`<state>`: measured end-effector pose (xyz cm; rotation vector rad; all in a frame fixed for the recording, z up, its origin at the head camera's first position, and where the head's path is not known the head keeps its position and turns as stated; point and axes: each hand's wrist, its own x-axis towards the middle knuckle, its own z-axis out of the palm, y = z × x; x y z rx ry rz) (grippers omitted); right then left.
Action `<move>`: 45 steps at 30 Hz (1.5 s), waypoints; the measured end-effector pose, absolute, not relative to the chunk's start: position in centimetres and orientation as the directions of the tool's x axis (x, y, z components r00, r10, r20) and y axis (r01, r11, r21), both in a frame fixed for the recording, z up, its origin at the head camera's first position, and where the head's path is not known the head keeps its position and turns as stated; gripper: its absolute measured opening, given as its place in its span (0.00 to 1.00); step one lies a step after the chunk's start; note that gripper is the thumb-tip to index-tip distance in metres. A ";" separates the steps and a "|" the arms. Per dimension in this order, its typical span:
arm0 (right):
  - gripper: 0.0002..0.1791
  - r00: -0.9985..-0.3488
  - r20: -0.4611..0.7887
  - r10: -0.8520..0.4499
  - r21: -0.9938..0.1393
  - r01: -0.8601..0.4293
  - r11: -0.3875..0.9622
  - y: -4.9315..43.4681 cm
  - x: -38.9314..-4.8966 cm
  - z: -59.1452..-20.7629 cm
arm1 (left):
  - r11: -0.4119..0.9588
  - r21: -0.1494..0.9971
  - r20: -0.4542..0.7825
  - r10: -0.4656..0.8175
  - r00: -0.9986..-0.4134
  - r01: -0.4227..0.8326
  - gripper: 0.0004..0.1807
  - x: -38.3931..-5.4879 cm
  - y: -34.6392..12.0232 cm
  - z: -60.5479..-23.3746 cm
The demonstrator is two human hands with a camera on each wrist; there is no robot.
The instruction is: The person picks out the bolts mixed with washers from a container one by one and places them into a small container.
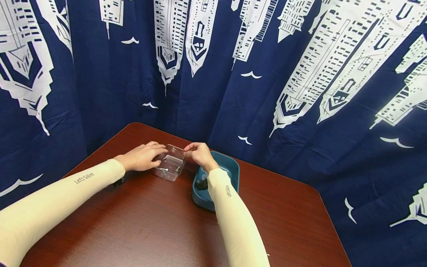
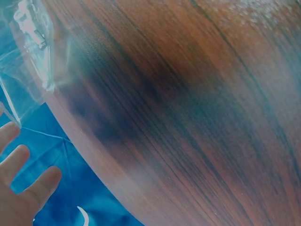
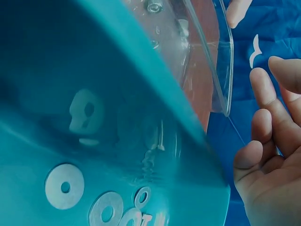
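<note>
A clear plastic box (image 1: 170, 171) with an open lid stands on the table, small metal bolts inside. My left hand (image 1: 142, 156) lies at its left side, fingers stretched over the rim. In the left wrist view, the fingers of my left hand (image 2: 21, 176) are spread near the clear plastic. My right hand (image 1: 200, 154) hovers at the lid's right side. In the right wrist view, the fingers of my right hand (image 3: 277, 127) are loosely bent beside the lid corner (image 3: 225, 106), thumb close to the index finger, nothing visible between them.
Right of the box stands a teal tray (image 1: 235, 167), partly hidden by my right forearm. Several flat washers (image 3: 65, 186) lie in it. A brown wooden table (image 1: 150, 222) carries both containers. Behind it hangs a navy curtain (image 1: 213, 92) with white building prints.
</note>
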<state>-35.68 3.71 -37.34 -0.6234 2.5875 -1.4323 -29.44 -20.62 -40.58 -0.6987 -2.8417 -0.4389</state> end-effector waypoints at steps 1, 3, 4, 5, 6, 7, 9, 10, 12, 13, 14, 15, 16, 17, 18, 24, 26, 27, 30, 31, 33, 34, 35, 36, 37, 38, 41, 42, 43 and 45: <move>0.07 -0.909 0.089 -0.406 -0.831 -0.293 0.472 3.8 -35.7 -37.3 | 0.847 0.241 0.242 0.421 -0.874 0.474 0.29 -29.4 -20.6 -40.6; 0.08 -0.909 0.080 -0.408 -0.831 -0.287 0.476 4.1 -35.6 -37.3 | 0.849 0.244 0.239 0.416 -0.877 0.469 0.29 -29.4 -20.6 -40.6; 0.08 -0.909 0.077 -0.410 -0.832 -0.285 0.476 4.2 -35.6 -37.3 | 0.850 0.243 0.239 0.414 -0.878 0.467 0.28 -29.4 -20.6 -40.6; 0.08 -0.909 0.074 -0.410 -0.832 -0.283 0.476 4.3 -35.5 -37.3 | 0.850 0.245 0.240 0.413 -0.879 0.466 0.28 -29.4 -20.6 -40.6; 0.08 -0.909 0.074 -0.410 -0.833 -0.282 0.476 4.4 -35.5 -37.3 | 0.851 0.244 0.241 0.412 -0.879 0.466 0.28 -29.3 -20.6 -40.6; 0.07 -0.910 0.073 -0.409 -0.833 -0.281 0.476 4.6 -35.5 -37.3 | 0.851 0.243 0.241 0.412 -0.879 0.465 0.29 -29.3 -20.7 -40.6; 0.06 -0.909 0.072 -0.411 -0.832 -0.282 0.478 4.9 -35.5 -37.3 | 0.851 0.238 0.245 0.413 -0.877 0.468 0.29 -29.3 -20.7 -40.6; 0.05 -0.908 0.074 -0.411 -0.830 -0.285 0.479 5.1 -35.5 -37.3 | 0.851 0.231 0.250 0.417 -0.874 0.472 0.28 -29.3 -20.7 -40.6; 0.05 -0.907 0.081 -0.414 -0.828 -0.293 0.478 5.4 -35.6 -37.3 | 0.850 0.228 0.253 0.419 -0.872 0.474 0.28 -29.3 -20.7 -40.5; 0.05 -0.906 0.085 -0.414 -0.828 -0.295 0.477 5.5 -35.5 -37.2 | 0.849 0.229 0.254 0.420 -0.872 0.476 0.28 -29.3 -20.7 -40.5; 0.05 -0.906 0.088 -0.414 -0.828 -0.298 0.475 5.7 -35.5 -37.2 | 0.848 0.224 0.259 0.423 -0.868 0.480 0.28 -29.3 -20.7 -40.5; 0.05 -0.906 0.092 -0.413 -0.830 -0.299 0.470 5.8 -35.5 -37.2 | 0.847 0.221 0.263 0.425 -0.866 0.483 0.28 -29.2 -20.7 -40.4; 0.05 -0.906 0.096 -0.413 -0.833 -0.300 0.465 6.0 -35.5 -37.1 | 0.847 0.219 0.266 0.427 -0.864 0.485 0.28 -29.2 -20.7 -40.4; 0.06 -0.906 0.099 -0.411 -0.836 -0.299 0.460 6.1 -35.4 -37.1 | 0.847 0.221 0.263 0.425 -0.866 0.483 0.28 -29.2 -20.7 -40.4; 0.05 -0.907 0.101 -0.409 -0.836 -0.300 0.459 6.3 -35.4 -37.1 | 0.846 0.220 0.266 0.427 -0.864 0.485 0.28 -29.2 -20.7 -40.3; 0.05 -0.909 0.103 -0.404 -0.829 -0.303 0.471 7.3 -35.3 -36.9 | 0.842 0.230 0.263 0.430 -0.864 0.489 0.28 -29.3 -20.6 -40.2; 0.05 -0.911 0.102 -0.399 -0.826 -0.301 0.476 7.7 -35.4 -36.9 | 0.841 0.226 0.263 0.433 -0.862 0.491 0.28 -29.3 -20.6 -40.1; 0.05 -0.912 0.101 -0.397 -0.826 -0.299 0.478 7.8 -35.4 -36.9 | 0.841 0.224 0.264 0.434 -0.861 0.493 0.28 -29.3 -20.5 -40.1; 0.04 -0.915 0.094 -0.393 -0.829 -0.290 0.478 8.4 -35.4 -36.9 | 0.839 0.223 0.266 0.437 -0.859 0.496 0.28 -29.3 -20.5 -40.0; 0.04 -0.916 0.089 -0.391 -0.832 -0.284 0.477 8.6 -35.4 -36.8 | 0.840 0.225 0.264 0.436 -0.860 0.494 0.28 -29.3 -20.5 -39.9; 0.04 -0.917 0.085 -0.390 -0.833 -0.280 0.478 9.0 -35.4 -36.8 | 0.839 0.228 0.264 0.435 -0.861 0.494 0.28 -29.3 -20.4 -39.9; 0.04 -0.918 0.082 -0.388 -0.833 -0.277 0.479 9.1 -35.4 -36.8 | 0.839 0.233 0.262 0.433 -0.862 0.492 0.28 -29.3 -20.4 -39.9; 0.05 -0.919 0.081 -0.387 -0.833 -0.275 0.480 9.3 -35.3 -36.8 | 0.838 0.234 0.263 0.434 -0.862 0.493 0.28 -29.3 -20.3 -39.8; 0.05 -0.920 0.079 -0.383 -0.834 -0.271 0.480 9.5 -35.3 -36.8 | 0.838 0.233 0.263 0.434 -0.862 0.493 0.28 -29.4 -20.3 -39.9; 0.05 -0.922 0.074 -0.380 -0.837 -0.265 0.479 9.7 -35.3 -36.8 | 0.839 0.236 0.261 0.432 -0.863 0.491 0.28 -29.5 -20.3 -39.9; 0.05 -0.922 0.073 -0.379 -0.837 -0.263 0.480 9.9 -35.3 -36.8 | 0.837 0.237 0.263 0.433 -0.862 0.493 0.29 -29.5 -20.2 -39.9; 0.06 -0.926 0.063 -0.372 -0.844 -0.249 0.476 10.5 -35.2 -36.9 | 0.840 0.230 0.263 0.433 -0.862 0.492 0.29 -29.6 -20.0 -39.8; 0.06 -0.927 0.062 -0.371 -0.845 -0.246 0.474 10.7 -35.2 -36.9 | 0.842 0.229 0.261 0.431 -0.864 0.489 0.29 -29.7 -20.0 -39.8; 0.06 -0.927 0.062 -0.369 -0.846 -0.245 0.473 10.9 -35.2 -37.0 | 0.841 0.227 0.263 0.433 -0.862 0.492 0.29 -29.7 -19.9 -39.8; 0.06 -0.930 0.068 -0.362 -0.842 -0.248 0.479 11.2 -35.1 -36.9 | 0.839 0.219 0.269 0.439 -0.857 0.498 0.29 -29.8 -19.8 -39.7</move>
